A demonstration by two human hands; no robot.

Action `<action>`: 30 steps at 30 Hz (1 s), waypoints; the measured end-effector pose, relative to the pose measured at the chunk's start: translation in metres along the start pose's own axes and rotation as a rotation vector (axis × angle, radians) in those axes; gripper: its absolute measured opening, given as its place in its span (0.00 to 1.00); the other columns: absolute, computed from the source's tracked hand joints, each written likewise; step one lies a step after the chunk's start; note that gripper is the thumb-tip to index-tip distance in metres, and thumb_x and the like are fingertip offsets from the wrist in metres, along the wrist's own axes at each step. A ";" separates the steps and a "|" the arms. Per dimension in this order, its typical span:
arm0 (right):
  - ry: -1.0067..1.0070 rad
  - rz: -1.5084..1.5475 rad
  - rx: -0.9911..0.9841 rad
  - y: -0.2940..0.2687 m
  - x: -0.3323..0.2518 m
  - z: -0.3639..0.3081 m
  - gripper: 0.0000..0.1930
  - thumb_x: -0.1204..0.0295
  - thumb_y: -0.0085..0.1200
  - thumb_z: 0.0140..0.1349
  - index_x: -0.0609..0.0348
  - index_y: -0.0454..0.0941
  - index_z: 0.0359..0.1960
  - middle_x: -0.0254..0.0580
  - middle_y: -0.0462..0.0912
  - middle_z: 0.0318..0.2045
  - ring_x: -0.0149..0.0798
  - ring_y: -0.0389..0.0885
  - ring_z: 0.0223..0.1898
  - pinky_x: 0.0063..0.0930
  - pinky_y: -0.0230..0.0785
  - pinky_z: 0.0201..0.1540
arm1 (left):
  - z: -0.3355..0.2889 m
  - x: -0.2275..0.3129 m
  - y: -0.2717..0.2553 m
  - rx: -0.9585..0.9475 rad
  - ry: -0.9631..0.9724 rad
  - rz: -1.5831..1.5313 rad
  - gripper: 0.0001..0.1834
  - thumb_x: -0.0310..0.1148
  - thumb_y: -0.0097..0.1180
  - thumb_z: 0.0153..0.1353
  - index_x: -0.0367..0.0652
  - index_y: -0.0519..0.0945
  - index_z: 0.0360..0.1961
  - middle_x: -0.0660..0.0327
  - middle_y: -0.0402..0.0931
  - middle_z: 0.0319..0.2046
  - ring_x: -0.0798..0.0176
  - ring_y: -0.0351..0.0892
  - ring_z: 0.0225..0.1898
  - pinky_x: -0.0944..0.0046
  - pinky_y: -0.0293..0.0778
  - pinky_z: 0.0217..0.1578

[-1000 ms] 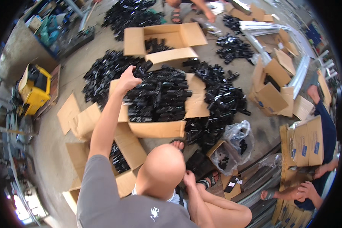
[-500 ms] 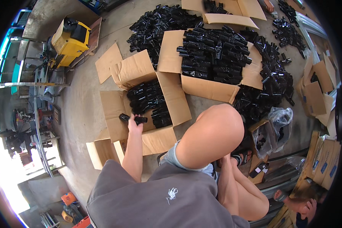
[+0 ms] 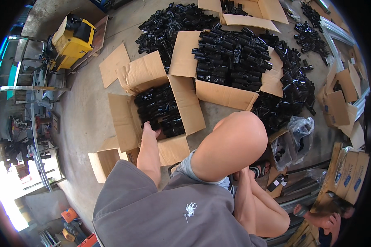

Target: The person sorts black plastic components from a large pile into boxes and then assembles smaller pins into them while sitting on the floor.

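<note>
Black tubular parts [image 3: 158,103] lie in rows inside an open cardboard box [image 3: 186,105]; our left hand [image 3: 151,129] is among them, our right hand [image 3: 244,173] well apart, near a sandal [image 3: 260,168]; we cannot tell either grip.

black parts [image 3: 231,57]: probably hundreds | open cartons [image 3: 224,94]: 4+ | yellow machine [image 3: 72,44]: 1

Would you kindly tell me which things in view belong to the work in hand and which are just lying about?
In the work, as far as I can judge:
- left hand, inside the nearer open box
- black parts in that box
- heaped box of similar parts

Lying about:
- yellow machine
- clear plastic bag
</note>
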State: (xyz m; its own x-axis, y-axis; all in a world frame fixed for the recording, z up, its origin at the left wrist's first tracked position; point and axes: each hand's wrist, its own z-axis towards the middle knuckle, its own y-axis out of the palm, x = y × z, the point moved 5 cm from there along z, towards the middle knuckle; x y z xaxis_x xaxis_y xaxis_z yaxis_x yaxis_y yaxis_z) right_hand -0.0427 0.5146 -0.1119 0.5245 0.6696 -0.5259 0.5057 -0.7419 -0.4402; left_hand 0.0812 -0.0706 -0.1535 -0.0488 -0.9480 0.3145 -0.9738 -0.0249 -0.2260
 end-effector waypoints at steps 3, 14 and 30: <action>-0.006 0.043 0.011 -0.002 0.002 -0.001 0.35 0.43 0.53 0.71 0.71 0.80 0.56 0.65 0.86 0.51 0.58 0.84 0.52 0.44 0.75 0.56 | 0.000 0.009 0.016 -0.032 -0.047 -0.093 0.24 0.44 0.62 0.66 0.50 0.77 0.61 0.55 0.78 0.60 0.45 0.75 0.61 0.39 0.74 0.59; -0.056 0.200 -0.014 -0.008 0.003 -0.002 0.36 0.43 0.53 0.70 0.72 0.80 0.55 0.65 0.86 0.50 0.57 0.85 0.51 0.43 0.75 0.55 | 0.033 0.007 0.002 -0.105 0.358 -0.369 0.18 0.27 0.66 0.65 0.52 0.80 0.55 0.62 0.84 0.50 0.58 0.81 0.55 0.54 0.76 0.55; -0.060 0.209 -0.011 -0.003 -0.008 -0.006 0.36 0.44 0.58 0.66 0.73 0.80 0.55 0.66 0.86 0.50 0.56 0.85 0.52 0.43 0.75 0.55 | 0.006 0.006 0.002 0.092 0.096 -0.058 0.21 0.40 0.52 0.73 0.49 0.75 0.65 0.57 0.76 0.64 0.49 0.74 0.65 0.35 0.72 0.65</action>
State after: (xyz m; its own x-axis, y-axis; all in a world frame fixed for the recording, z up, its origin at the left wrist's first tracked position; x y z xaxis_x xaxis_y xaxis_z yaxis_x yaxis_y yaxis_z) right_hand -0.0438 0.5116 -0.1018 0.5777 0.4974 -0.6472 0.3979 -0.8639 -0.3088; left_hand 0.0802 -0.0786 -0.1577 -0.0187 -0.9097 0.4148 -0.9513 -0.1115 -0.2874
